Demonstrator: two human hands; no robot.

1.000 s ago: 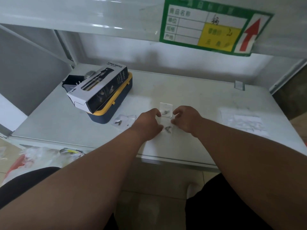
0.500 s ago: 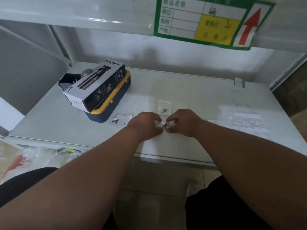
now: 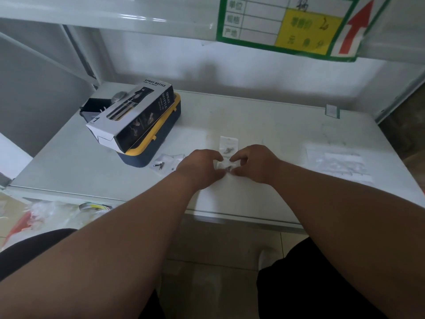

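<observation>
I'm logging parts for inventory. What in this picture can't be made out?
Head view, small clear plastic bag pinched by left hand and right hand: metal pieces inside too small.
Head view, navy box with yellow lid: contents hidden under black-and-white spray-bottle carton.
Head view, green-bordered label: cut off by top edge, writing blurred.
</observation>
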